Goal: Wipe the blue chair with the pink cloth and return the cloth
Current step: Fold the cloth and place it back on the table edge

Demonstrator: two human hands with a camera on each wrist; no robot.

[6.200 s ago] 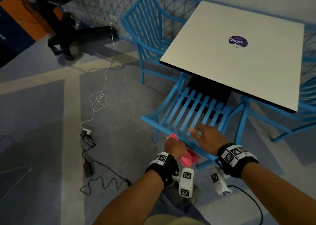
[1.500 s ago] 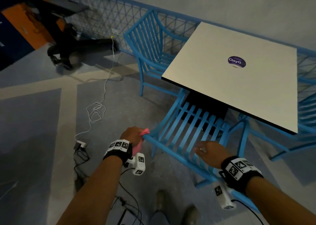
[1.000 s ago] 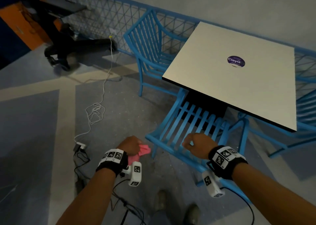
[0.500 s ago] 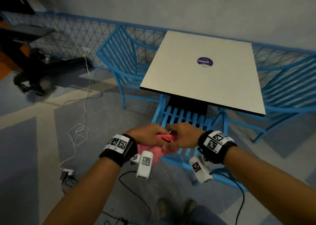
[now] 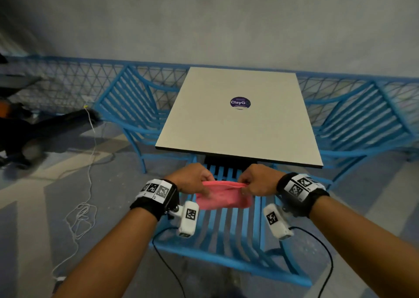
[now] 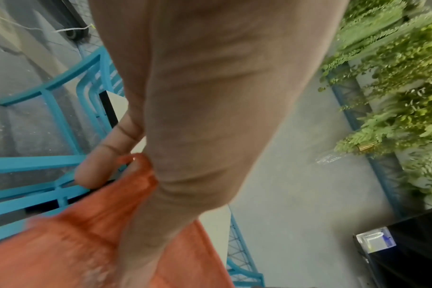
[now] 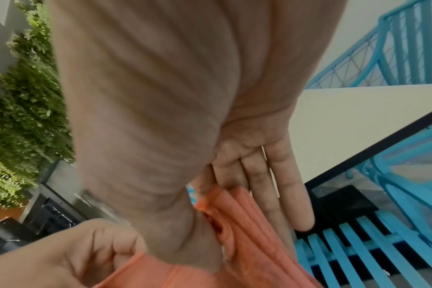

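Observation:
The pink cloth (image 5: 223, 195) hangs stretched between both hands, above the slatted seat of the blue chair (image 5: 229, 234) tucked under the table. My left hand (image 5: 195, 182) pinches the cloth's left top corner. My right hand (image 5: 257, 181) pinches its right top corner. In the left wrist view the cloth (image 6: 91, 243) looks orange and my thumb presses it against my fingers (image 6: 104, 155). In the right wrist view the thumb and forefinger pinch the cloth (image 7: 237, 224), while the other fingers (image 7: 284, 187) stay straight. The cloth is clear of the chair.
A white square table (image 5: 238, 118) with a round purple sticker (image 5: 239, 103) stands just beyond the chair. Two more blue chairs sit at left (image 5: 136, 111) and right (image 5: 362, 125). White and black cables (image 5: 84, 211) lie on the floor at left. A blue lattice fence (image 5: 68, 80) runs along the wall.
My left hand took the cloth off the chair's left corner and brought it to the middle; the right hand left the seat and took the other corner. The cloth now spreads between them. The view rose toward the table.

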